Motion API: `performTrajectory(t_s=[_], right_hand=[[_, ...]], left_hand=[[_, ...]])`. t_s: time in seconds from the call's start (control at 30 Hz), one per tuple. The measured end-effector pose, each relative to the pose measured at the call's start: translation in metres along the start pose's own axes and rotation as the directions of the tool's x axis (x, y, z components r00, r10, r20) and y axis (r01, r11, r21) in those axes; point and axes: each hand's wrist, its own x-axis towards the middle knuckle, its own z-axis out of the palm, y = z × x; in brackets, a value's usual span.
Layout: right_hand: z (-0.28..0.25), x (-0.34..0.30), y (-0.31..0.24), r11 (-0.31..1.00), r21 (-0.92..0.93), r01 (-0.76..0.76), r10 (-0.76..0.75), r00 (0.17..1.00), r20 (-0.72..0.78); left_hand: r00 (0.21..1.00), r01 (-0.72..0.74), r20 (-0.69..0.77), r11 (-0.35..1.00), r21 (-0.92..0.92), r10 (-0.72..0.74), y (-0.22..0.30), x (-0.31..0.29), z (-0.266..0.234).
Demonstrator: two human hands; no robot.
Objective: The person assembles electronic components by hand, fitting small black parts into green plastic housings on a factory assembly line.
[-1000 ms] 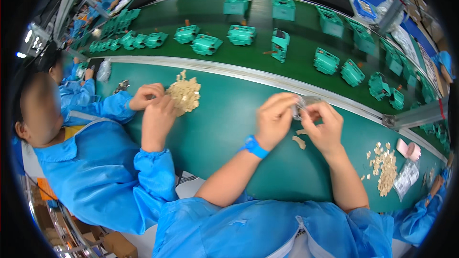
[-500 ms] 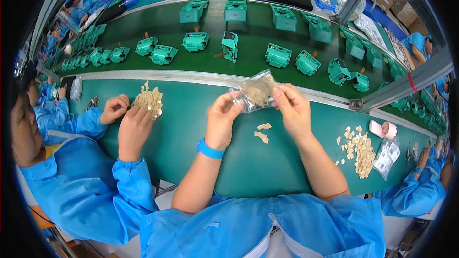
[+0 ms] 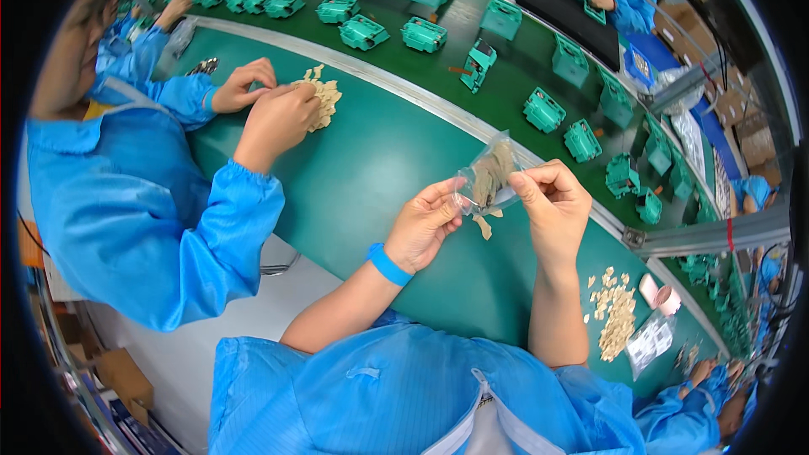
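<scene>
A clear plastic bag (image 3: 493,175) of flat tan pieces is held up over the green table, tilted. My left hand (image 3: 428,223) pinches its left side between thumb and fingers. On the right side, my right hand (image 3: 554,200) grips the bag with thumb and bent fingers. A couple of loose tan pieces (image 3: 483,227) lie on the table below the bag, partly hidden by it. Away to the right sits a heap of small tan pieces (image 3: 619,326), apart from both hands.
To the left, a co-worker's hands (image 3: 282,122) work by another tan pile (image 3: 326,99). Beyond the table's metal rail (image 3: 438,109) runs a dark green belt with many green housings (image 3: 424,34). A pink handheld fan (image 3: 667,299) and a plastic bag (image 3: 649,343) lie at right; a metal post (image 3: 716,236) stands near.
The view has turned, so the scene sits tilted. Both hands keep hold of the bag, which has swung from slanting to more upright. The co-worker's hands stay by their pile.
</scene>
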Motion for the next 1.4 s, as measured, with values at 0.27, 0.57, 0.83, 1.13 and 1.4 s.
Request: performTrajectory(t_s=[0.27, 0.57, 0.83, 1.13, 1.4], right_hand=[[0.004, 0.003, -0.009, 0.998, -0.064, 0.002, 0.004, 0.996, 0.093], [-0.003, 0.004, 0.001, 0.964, -0.258, 0.061, -0.043, 0.996, 0.072], [-0.013, 0.002, 0.015, 0.969, -0.245, 0.033, -0.003, 0.992, 0.123], [-0.018, -0.006, 0.009, 0.904, -0.317, 0.287, -0.273, 0.958, 0.086], [-0.016, -0.011, 0.008, 0.841, -0.433, 0.323, -0.302, 0.946, 0.120]], left_hand=[[0.991, -0.130, 0.013, 0.991, -0.024, 0.130, -0.011, 0.006, 0.005], [1.000, 0.017, 0.009, 0.998, -0.064, -0.016, 0.000, 0.004, 0.006], [0.982, -0.045, -0.176, 0.989, 0.144, 0.070, -0.009, 0.015, 0.008], [0.854, -0.280, 0.042, 0.390, 0.877, 0.519, -0.017, 0.017, 0.002], [0.793, -0.448, 0.263, 0.233, 0.863, 0.549, -0.023, 0.015, 0.014]])
